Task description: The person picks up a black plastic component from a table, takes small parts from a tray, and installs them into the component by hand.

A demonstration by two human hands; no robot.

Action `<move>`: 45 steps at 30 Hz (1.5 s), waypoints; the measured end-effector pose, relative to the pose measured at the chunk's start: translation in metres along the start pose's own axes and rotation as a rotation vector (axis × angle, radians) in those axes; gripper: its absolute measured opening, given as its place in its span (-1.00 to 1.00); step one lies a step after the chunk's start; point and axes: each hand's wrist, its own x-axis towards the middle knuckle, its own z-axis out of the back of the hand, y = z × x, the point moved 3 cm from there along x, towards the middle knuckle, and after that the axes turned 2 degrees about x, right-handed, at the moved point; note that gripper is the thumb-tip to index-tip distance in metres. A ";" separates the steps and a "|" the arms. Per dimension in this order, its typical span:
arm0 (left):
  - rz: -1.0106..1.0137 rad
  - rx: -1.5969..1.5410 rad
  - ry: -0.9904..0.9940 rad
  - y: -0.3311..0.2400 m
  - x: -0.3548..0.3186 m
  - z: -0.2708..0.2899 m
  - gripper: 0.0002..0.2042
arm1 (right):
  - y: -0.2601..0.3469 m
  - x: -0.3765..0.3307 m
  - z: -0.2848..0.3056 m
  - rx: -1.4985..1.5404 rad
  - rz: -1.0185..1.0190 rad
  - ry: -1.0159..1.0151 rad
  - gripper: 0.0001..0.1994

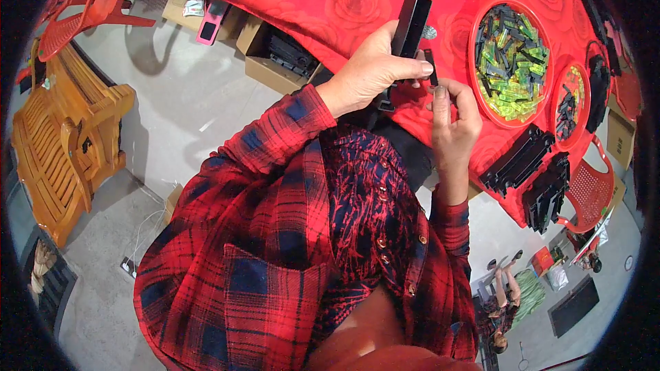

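My left hand (pixel 375 65) is closed round a long black plastic channel-shaped part (pixel 415 14), which points up and away over the red tablecloth. Close beside it, my right hand (pixel 455 113) pinches a small black strip (pixel 430 62) between thumb and finger. My left thumb reaches across toward that strip, and whether the strip touches the long part I cannot tell. To the right of my hands, a round red basket (pixel 474 72) holds many small yellow-green and black pieces. A smaller red basket (pixel 586 99) beyond it has small black pieces inside.
Stacks of long black parts (pixel 517 159) lie at the table's right edge. An open cardboard box (pixel 271 75) with black parts stands below the left edge. A wooden bench (pixel 58 137) is far left, a red plastic chair (pixel 591 189) at right. Another person (pixel 500 302) sits in the background.
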 end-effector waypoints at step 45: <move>0.301 -0.041 0.184 0.018 -0.005 0.004 -0.56 | -0.013 0.008 0.010 0.606 -0.509 0.080 -0.83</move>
